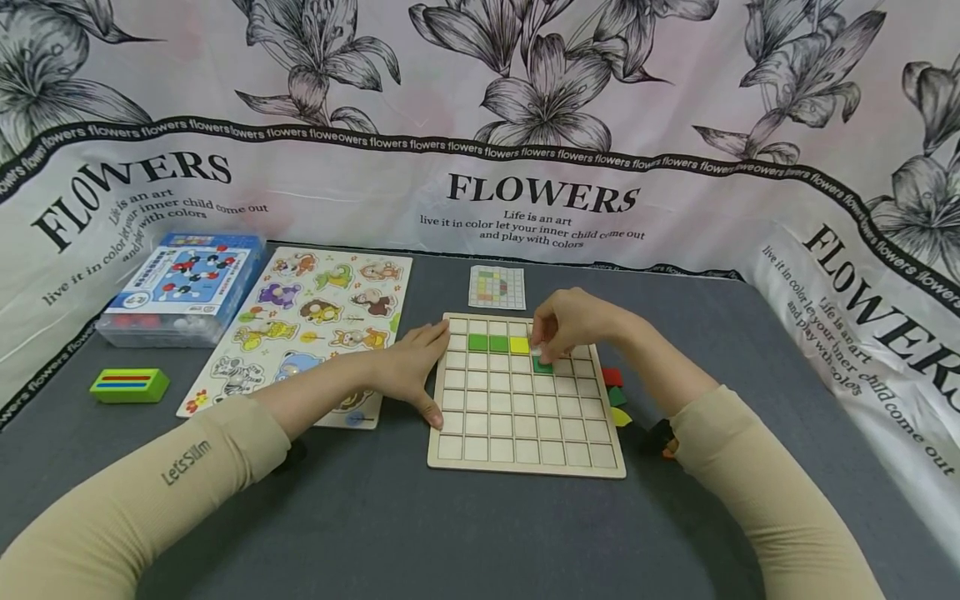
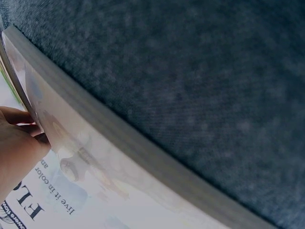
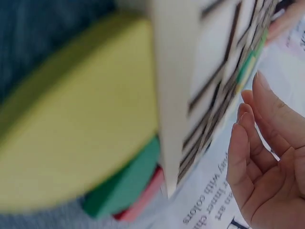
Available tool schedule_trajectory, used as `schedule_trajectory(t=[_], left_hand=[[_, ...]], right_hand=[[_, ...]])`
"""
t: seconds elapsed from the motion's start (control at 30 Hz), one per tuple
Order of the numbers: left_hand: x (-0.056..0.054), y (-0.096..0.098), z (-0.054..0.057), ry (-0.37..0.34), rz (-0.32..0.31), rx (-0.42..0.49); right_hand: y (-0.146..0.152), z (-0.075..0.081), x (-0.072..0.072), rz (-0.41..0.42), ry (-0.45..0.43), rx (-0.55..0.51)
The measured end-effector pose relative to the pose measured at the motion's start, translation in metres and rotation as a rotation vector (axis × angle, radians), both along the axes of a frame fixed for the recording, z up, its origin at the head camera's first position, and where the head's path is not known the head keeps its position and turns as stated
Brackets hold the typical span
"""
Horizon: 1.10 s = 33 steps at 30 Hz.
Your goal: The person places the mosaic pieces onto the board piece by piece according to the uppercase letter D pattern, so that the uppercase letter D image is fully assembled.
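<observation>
Head view shows the right hand (image 1: pixel 573 325) with fingers pinching a green tile (image 1: pixel 542 365) into a cell of the wooden grid board (image 1: pixel 525 433), mid-worktop. The left hand (image 1: pixel 412 371) lies flat, fingers straight, steadying the board's left edge. Seating this tile looks underway; next likely needs another from the loose tiles (image 1: pixel 617 397) beside the board's right edge.
</observation>
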State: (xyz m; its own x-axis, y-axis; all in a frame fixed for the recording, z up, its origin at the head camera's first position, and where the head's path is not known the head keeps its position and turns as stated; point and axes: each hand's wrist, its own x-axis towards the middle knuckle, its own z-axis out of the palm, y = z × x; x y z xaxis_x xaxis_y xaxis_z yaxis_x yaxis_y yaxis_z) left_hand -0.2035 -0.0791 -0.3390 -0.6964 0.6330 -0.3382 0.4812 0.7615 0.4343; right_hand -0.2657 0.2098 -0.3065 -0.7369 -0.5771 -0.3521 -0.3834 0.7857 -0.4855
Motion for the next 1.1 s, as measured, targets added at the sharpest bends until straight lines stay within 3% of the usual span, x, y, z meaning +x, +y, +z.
schedule_trajectory(t=[0.27,0.47,0.87,1.1], left_hand=[[0.001,-0.001,0.001,-0.004,0.001,0.004],[0.001,-0.001,0.002,-0.005,-0.004,0.007],[0.000,-0.001,-0.001,-0.001,0.005,-0.001],[0.003,0.001,0.004,-0.012,0.007,0.000]], right_hand=[[0.027,0.016,-0.004,-0.028,0.057,0.015],[0.050,0.021,-0.001,-0.069,0.032,-0.013],[0.106,0.007,0.015,-0.100,-0.097,-0.067],[0.119,-0.002,0.019,-0.128,-0.147,-0.105]])
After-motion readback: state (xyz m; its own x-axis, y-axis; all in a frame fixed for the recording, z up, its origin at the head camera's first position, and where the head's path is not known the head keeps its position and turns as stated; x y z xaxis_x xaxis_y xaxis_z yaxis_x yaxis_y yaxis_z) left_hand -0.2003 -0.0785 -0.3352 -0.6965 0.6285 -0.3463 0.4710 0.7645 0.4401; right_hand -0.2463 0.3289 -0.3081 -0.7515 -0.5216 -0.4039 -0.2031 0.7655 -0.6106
